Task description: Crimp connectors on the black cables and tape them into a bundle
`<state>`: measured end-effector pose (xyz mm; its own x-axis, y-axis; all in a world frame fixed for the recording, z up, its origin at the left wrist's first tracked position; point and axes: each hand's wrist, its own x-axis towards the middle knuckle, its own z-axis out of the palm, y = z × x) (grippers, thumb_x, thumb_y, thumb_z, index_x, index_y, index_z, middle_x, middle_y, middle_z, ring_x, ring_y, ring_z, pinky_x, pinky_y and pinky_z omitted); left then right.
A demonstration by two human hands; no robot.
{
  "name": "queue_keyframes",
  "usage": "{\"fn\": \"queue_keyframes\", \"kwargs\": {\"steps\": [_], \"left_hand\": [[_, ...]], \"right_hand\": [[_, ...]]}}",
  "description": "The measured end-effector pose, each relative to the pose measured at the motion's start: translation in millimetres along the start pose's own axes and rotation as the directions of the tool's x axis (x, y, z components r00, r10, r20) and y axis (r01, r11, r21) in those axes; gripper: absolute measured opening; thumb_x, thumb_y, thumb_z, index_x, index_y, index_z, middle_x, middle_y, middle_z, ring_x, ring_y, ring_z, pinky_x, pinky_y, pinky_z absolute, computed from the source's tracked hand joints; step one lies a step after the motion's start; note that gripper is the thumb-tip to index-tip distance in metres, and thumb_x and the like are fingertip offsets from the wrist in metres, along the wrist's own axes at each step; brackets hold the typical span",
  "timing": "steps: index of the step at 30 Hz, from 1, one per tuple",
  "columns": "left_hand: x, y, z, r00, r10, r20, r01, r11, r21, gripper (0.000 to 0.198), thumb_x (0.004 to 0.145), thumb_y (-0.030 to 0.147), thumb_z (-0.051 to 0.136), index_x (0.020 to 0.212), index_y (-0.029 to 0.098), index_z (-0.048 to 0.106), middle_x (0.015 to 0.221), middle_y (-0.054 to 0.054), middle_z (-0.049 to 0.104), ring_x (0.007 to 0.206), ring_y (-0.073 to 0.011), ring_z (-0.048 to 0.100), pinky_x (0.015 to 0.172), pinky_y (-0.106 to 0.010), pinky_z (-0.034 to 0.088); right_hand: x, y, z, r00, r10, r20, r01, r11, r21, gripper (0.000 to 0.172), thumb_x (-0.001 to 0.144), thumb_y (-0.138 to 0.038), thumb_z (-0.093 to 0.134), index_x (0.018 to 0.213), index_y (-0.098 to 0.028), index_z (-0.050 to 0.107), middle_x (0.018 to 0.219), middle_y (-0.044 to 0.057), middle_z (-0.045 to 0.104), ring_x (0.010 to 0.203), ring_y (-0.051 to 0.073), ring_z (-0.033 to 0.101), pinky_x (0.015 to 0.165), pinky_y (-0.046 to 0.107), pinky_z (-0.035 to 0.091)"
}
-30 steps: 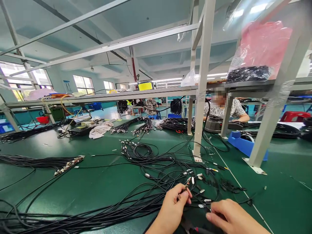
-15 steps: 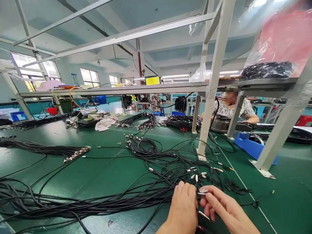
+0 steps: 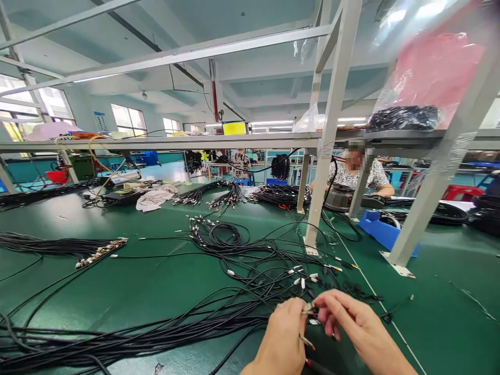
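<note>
My left hand is closed around the end of a black cable, which its fingers mostly hide. A small silvery connector pokes out past its fingertips. Thumb and forefinger of my right hand are pinched at that connector, beside a small dark part too small to make out. Below the left fingers juts a slim metal piece with a reddish tip; what it belongs to is hidden. A bundle of long black cables runs leftward from my left hand. White-tagged cable ends lie just beyond both hands.
Small black parts are scattered behind my right hand. Shelf posts stand on the green table. A blue tape dispenser, more cable bundles and a cloth lie around. Across the table sits a person.
The view has swung slightly right, so the scene has shifted left. My right fingers have come closer to the left fingertips, and the connector is now more covered.
</note>
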<state>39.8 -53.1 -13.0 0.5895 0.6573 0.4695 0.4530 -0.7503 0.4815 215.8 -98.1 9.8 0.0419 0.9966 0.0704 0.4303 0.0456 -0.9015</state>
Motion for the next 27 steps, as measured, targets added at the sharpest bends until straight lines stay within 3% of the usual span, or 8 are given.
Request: {"fn": "queue_keyframes", "kwargs": {"steps": [3, 7, 11, 16, 19, 21, 24, 27], "left_hand": [[1.4, -2.4, -10.6, 0.995, -0.02, -0.102, 0.014, 0.998, -0.063, 0.034, 0.105, 0.019, 0.022, 0.093, 0.019, 0.053, 0.071, -0.001, 0.062, 0.061, -0.0131, 0.057, 0.057, -0.021, 0.046], [-0.1, -7.4, -20.2, 0.971, 0.059, -0.233, -0.059, 0.998, 0.007, 0.028, 0.104, 0.022, 0.029, 0.106, 0.019, 0.056, 0.092, -0.007, 0.066, 0.083, -0.0206, 0.062, 0.075, -0.032, 0.05], [-3.5, -6.3, -14.8, 0.983, 0.138, -0.12, -0.111, 0.972, 0.207, 0.025, 0.096, 0.009, 0.039, 0.101, 0.02, 0.061, 0.09, -0.005, 0.066, 0.08, -0.0223, 0.061, 0.073, -0.035, 0.049], [-3.8, -5.5, 1.7, 0.979, 0.201, -0.036, -0.187, 0.953, 0.238, 0.029, 0.093, 0.007, 0.049, 0.113, 0.023, 0.061, 0.107, -0.004, 0.07, 0.09, -0.022, 0.064, 0.081, -0.035, 0.048], [-1.6, -7.5, 0.4, 0.98, 0.185, -0.068, -0.168, 0.963, 0.209, 0.02, 0.094, 0.008, 0.047, 0.089, 0.02, 0.062, 0.084, -0.002, 0.068, 0.077, -0.0211, 0.06, 0.075, -0.034, 0.047], [0.3, -7.9, -6.9, 0.983, 0.139, -0.121, -0.117, 0.978, 0.174, 0.024, 0.095, 0.006, 0.042, 0.088, 0.019, 0.061, 0.082, -0.003, 0.067, 0.076, -0.0205, 0.057, 0.073, -0.033, 0.047], [2.2, -6.7, -20.2, 0.973, 0.099, -0.21, -0.081, 0.992, 0.093, 0.026, 0.098, 0.009, 0.036, 0.095, 0.018, 0.059, 0.083, -0.004, 0.067, 0.076, -0.0186, 0.056, 0.07, -0.029, 0.048], [1.8, -5.4, -28.4, 0.948, 0.07, -0.311, -0.09, 0.995, -0.051, 0.026, 0.103, 0.018, 0.036, 0.095, 0.02, 0.061, 0.085, -0.004, 0.068, 0.077, -0.0174, 0.058, 0.068, -0.026, 0.049]], "right_hand": [[4.6, 15.1, -12.1, 0.996, 0.042, -0.085, -0.057, 0.982, -0.181, 0.037, 0.083, -0.06, 0.045, 0.077, -0.025, 0.055, 0.07, 0.003, 0.06, 0.066, 0.02, 0.054, 0.062, 0.033, 0.038], [6.9, 34.9, -11.5, 0.996, 0.055, -0.07, -0.076, 0.932, -0.353, 0.011, 0.059, -0.03, 0.06, 0.063, -0.024, 0.051, 0.067, 0.004, 0.059, 0.064, 0.021, 0.049, 0.064, 0.034, 0.029], [2.7, 25.6, -5.6, 1.0, 0.019, -0.023, -0.027, 0.922, -0.387, 0.01, 0.068, -0.033, 0.052, 0.064, -0.024, 0.049, 0.069, 0.006, 0.058, 0.065, 0.022, 0.046, 0.065, 0.036, 0.027], [-6.4, -8.3, -6.2, 0.989, -0.002, 0.146, 0.039, 0.967, -0.25, 0.023, 0.076, -0.045, 0.049, 0.07, -0.024, 0.056, 0.069, 0.002, 0.062, 0.066, 0.019, 0.054, 0.063, 0.031, 0.039], [-4.4, -9.1, -12.5, 0.992, 0.003, 0.128, 0.019, 0.984, -0.177, 0.043, 0.085, -0.06, 0.039, 0.08, -0.023, 0.06, 0.075, 0.003, 0.065, 0.068, 0.02, 0.059, 0.062, 0.03, 0.046], [1.2, 2.3, -18.8, 1.0, 0.01, 0.023, -0.005, 0.983, -0.185, 0.052, 0.089, -0.064, 0.028, 0.087, -0.022, 0.06, 0.081, 0.006, 0.066, 0.073, 0.021, 0.062, 0.065, 0.033, 0.048], [10.6, 26.1, -23.3, 0.992, -0.028, -0.122, -0.007, 0.962, -0.272, 0.045, 0.09, -0.057, 0.031, 0.091, -0.022, 0.059, 0.091, 0.01, 0.065, 0.084, 0.025, 0.061, 0.078, 0.039, 0.048], [15.7, 43.4, -15.7, 0.989, -0.101, -0.104, 0.056, 0.928, -0.368, 0.032, 0.086, -0.043, 0.041, 0.091, -0.022, 0.065, 0.093, 0.011, 0.063, 0.09, 0.028, 0.059, 0.084, 0.045, 0.045]]}}
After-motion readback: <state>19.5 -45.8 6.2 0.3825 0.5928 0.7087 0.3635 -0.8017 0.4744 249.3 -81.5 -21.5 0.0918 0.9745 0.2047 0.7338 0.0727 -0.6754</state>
